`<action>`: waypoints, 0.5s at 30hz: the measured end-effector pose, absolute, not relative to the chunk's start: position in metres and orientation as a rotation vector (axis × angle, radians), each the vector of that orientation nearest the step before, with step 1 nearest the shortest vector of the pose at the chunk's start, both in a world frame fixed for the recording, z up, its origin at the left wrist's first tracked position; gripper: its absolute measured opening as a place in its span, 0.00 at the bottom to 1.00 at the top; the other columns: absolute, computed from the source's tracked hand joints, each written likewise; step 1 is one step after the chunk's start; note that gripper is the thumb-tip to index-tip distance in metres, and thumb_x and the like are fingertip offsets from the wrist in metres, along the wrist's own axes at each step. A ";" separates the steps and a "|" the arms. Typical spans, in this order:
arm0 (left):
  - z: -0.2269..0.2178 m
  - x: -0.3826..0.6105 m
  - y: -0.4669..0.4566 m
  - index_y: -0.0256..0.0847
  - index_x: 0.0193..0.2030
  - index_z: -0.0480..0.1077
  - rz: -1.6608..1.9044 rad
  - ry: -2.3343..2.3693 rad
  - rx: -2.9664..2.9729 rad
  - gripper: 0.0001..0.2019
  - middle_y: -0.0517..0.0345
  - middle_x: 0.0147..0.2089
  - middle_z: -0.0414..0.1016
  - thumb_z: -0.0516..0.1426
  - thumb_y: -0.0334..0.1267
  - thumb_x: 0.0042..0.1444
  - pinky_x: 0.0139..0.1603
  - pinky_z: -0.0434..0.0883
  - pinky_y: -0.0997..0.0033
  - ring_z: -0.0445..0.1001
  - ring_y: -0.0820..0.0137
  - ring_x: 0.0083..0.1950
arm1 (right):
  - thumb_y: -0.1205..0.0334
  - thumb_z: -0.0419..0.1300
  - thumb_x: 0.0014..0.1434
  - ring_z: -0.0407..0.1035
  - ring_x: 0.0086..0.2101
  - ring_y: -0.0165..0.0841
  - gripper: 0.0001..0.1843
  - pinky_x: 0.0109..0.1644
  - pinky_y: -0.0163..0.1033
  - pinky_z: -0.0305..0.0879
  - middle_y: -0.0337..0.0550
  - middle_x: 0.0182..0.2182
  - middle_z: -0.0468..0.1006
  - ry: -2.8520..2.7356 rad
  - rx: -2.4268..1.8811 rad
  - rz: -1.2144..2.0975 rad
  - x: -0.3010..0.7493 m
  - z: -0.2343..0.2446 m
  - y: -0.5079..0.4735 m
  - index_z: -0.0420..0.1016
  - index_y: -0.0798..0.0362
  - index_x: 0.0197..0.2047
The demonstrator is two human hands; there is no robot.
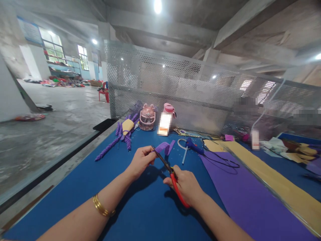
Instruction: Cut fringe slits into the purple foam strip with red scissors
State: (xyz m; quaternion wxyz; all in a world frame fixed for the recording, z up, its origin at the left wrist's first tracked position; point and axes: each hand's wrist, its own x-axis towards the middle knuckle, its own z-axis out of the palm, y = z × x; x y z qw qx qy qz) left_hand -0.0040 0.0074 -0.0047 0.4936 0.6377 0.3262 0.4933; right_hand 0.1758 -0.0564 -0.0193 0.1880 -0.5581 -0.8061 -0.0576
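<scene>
My left hand (140, 161) pinches a curled purple strip (163, 146) and holds it up above the blue table (140, 211). My right hand (185, 185) grips red-handled scissors (173, 179). Their dark blades point up and left, and the tips meet the strip right beside my left fingers. A gold bangle (101, 207) sits on my left wrist.
A purple sheet (240, 194) and a tan sheet (271, 177) lie to the right. A blue glue gun (192, 144) with a black cord rests behind them. Purple lavender-like stems (120, 137), a pink bottle (147, 117) and a perforated metal screen (190, 90) stand at the back.
</scene>
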 end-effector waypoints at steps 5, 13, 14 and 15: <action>-0.004 -0.004 0.006 0.37 0.22 0.64 1.193 0.799 1.538 0.09 0.68 0.15 0.60 0.54 0.37 0.49 0.19 0.50 0.78 0.53 0.80 0.17 | 0.39 0.40 0.60 0.71 0.21 0.36 0.24 0.22 0.35 0.43 0.39 0.17 0.74 -2.269 -1.569 -0.163 0.176 -0.020 -0.056 0.59 0.50 0.28; -0.001 -0.004 0.006 0.37 0.22 0.64 1.179 0.805 1.529 0.09 0.68 0.15 0.60 0.53 0.37 0.48 0.19 0.50 0.78 0.52 0.80 0.17 | 0.38 0.38 0.60 0.72 0.22 0.38 0.26 0.23 0.36 0.42 0.41 0.19 0.75 -2.280 -1.601 -0.146 0.176 -0.019 -0.057 0.58 0.51 0.29; -0.001 -0.003 0.006 0.37 0.22 0.64 1.179 0.809 1.524 0.09 0.68 0.15 0.60 0.54 0.38 0.48 0.19 0.50 0.78 0.52 0.80 0.17 | 0.38 0.38 0.60 0.72 0.22 0.38 0.26 0.23 0.36 0.42 0.42 0.19 0.75 -2.283 -1.605 -0.152 0.175 -0.019 -0.057 0.58 0.51 0.29; 0.000 -0.003 0.006 0.37 0.21 0.64 1.178 0.812 1.523 0.09 0.68 0.15 0.60 0.54 0.38 0.48 0.19 0.50 0.78 0.52 0.80 0.17 | 0.38 0.37 0.60 0.72 0.22 0.38 0.26 0.23 0.36 0.42 0.42 0.19 0.75 -2.285 -1.609 -0.158 0.175 -0.019 -0.057 0.58 0.51 0.29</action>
